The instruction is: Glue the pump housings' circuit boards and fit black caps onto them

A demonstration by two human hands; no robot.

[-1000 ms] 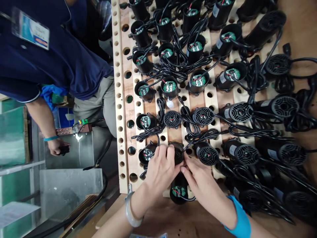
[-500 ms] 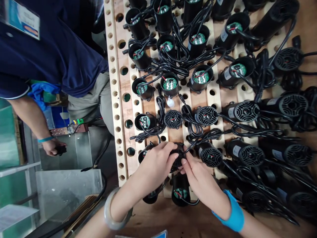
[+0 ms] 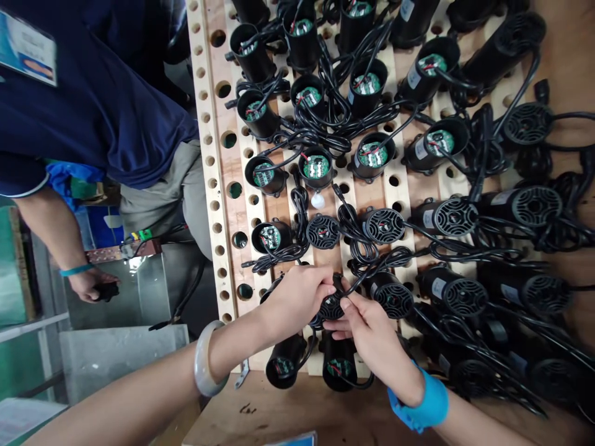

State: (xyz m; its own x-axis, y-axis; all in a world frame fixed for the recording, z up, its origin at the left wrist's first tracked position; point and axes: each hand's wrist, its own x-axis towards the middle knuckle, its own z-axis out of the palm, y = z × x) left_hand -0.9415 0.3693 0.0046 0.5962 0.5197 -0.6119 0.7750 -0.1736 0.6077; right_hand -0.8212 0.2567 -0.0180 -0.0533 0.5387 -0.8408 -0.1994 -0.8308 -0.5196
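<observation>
A round black slotted cap [image 3: 333, 305] sits at the top of a black cylindrical housing between my two hands. My left hand [image 3: 300, 298] is closed, thumb and fingers pinched at the cap's upper left edge. From the right, my right hand [image 3: 372, 325] grips the same cap, its thumb on the rim by the black cable [image 3: 356, 284] and its other fingers reaching beneath. Just below stands an uncapped housing [image 3: 339, 362] with a green circuit board and thin wires inside. Another capped housing [image 3: 392, 296] is right of my hands. My fingers partly hide the cap's edge.
Several black housings, some showing circuit boards [image 3: 316, 166], stand in a wooden rack [image 3: 216, 204] with round holes. Coiled cables [image 3: 362, 232] lie among them. A small white blob [image 3: 318, 201] hangs at one housing. At left, a co-worker's hand [image 3: 93, 285] holds a small black object.
The view has shifted slightly. My left forearm lies flatter, and that hand's fingers are drawn together at the cap's edge. My right hand's lower fingers now extend left beneath the cap.
</observation>
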